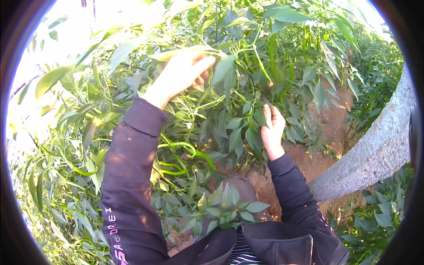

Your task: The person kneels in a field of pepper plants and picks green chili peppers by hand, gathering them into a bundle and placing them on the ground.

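Note:
My left hand (185,71) is raised among the upper leaves of a pepper plant, its fingers curled beside a broad leaf (223,70); whether they grip a stem cannot be told. Lower and to the right, my right hand (273,127) pinches the end of a thin dark strand (256,86), which runs up into the foliage; string or stem, I cannot tell. Above that hand hangs a slender green chili pepper (261,64). Long curved green peppers (203,157) hang below my left hand, near the sleeve. Another curved pepper (84,172) is at the far left.
A thick, rough grey concrete-like post (367,159) slants along the right side. Bare reddish soil (323,159) shows between the plants. A leafy shoot (225,207) stands close in front of my body. Dense pepper foliage surrounds both arms, and glare washes out the upper left.

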